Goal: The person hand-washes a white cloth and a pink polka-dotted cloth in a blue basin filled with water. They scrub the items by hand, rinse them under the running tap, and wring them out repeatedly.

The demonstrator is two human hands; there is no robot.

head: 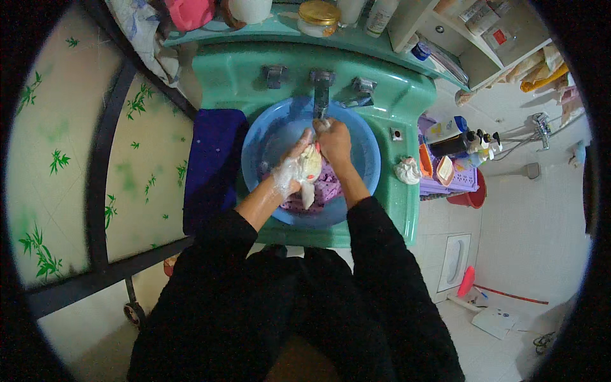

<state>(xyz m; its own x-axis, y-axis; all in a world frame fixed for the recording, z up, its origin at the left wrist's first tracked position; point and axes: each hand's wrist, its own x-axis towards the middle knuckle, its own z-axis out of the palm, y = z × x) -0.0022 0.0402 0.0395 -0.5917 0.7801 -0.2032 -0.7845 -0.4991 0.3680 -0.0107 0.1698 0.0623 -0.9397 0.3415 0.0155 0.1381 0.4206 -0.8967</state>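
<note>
Soap suds cover my left hand (288, 174), which grips a wet, pale cream cloth (311, 162) with small red-pink patches. One end of that cloth hangs down below the fingers. My right hand (334, 145) is curled into a fist on the cloth's upper end, just beneath the faucet spout (321, 98). Both hands are over a round blue plastic basin (366, 153). Inside the basin, a purple cloth with dark dots (329, 186) lies bunched under the hands, partly hidden by them. The basin sits in a green washbasin (396, 215).
Two tap handles, left (275, 76) and right (363, 88), flank the spout. A dark blue towel (215, 167) drapes the left rim; a crumpled white cloth (408, 170) lies on the right. Jars stand on the green shelf (281, 36). Several bottles fill a purple basket (458, 184) at right.
</note>
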